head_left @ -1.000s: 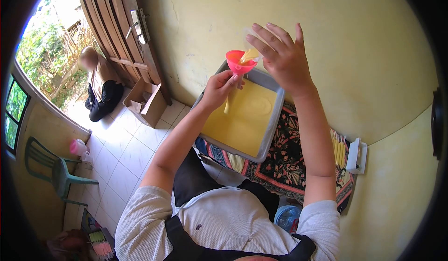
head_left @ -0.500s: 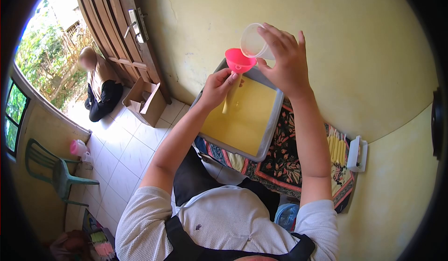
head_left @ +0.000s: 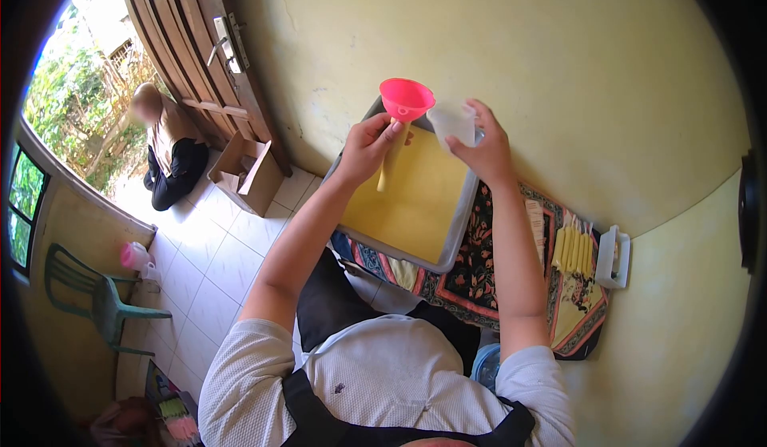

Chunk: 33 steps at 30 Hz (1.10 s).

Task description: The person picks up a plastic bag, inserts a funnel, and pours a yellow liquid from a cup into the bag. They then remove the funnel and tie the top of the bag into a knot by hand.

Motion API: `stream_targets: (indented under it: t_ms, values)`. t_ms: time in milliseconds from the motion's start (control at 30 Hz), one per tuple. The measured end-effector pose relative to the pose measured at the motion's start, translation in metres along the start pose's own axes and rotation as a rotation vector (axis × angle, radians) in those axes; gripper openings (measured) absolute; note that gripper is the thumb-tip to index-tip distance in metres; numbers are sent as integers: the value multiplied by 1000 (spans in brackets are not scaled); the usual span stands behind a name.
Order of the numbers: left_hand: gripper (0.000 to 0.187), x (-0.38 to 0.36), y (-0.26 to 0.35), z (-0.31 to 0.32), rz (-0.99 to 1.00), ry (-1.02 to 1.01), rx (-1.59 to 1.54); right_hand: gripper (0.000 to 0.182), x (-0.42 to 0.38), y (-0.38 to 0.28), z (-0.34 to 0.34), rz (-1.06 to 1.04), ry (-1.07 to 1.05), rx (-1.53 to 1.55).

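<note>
My left hand [head_left: 370, 148] is closed round the neck of a pink funnel [head_left: 406, 99]. A long narrow plastic tube [head_left: 387, 167] with yellow contents hangs below the funnel from the same fingers. My right hand [head_left: 487, 145] holds a translucent plastic cup [head_left: 454, 125] upright, just right of the funnel and apart from it. Under both hands stands a grey tub [head_left: 457, 231] of yellow liquid [head_left: 415, 215].
The tub rests on a patterned cloth [head_left: 479, 287]. Several filled yellow tubes [head_left: 572, 249] lie at the right, beside a white holder [head_left: 613, 257]. A person [head_left: 172, 147] sits by the open door [head_left: 192, 47], near a cardboard box [head_left: 254, 177]. A green chair [head_left: 104, 303] stands left.
The cup has gone from tilted over the funnel to upright, and my right hand has lowered and moved off the funnel. My left hand still holds the funnel and tube.
</note>
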<state>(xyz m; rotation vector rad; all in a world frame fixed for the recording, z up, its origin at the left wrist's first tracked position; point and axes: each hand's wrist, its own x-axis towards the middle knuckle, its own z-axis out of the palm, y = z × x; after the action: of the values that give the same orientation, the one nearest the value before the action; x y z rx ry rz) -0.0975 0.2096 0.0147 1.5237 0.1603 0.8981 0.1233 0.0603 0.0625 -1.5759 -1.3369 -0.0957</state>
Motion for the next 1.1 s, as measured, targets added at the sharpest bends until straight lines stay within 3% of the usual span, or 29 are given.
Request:
stream_targets:
  t_ms: [167,367,667,967,1100]
  values:
    - [38,0,-2,-2,-7,-4,29,79,-21,5,4,49,-124,-87]
    - [33,1,1,2,6,22,5,81,-26,6,-2,62,-56,7]
    - [34,0,3,2,-21,14,-12,81,-35,0,-11,-85,-119,-145]
    - [36,-1,1,-1,-13,29,-35,77,-43,25,-34,36,243,165]
    - [35,-1,3,1,-7,37,-55,74,-76,60,-51,199,359,172]
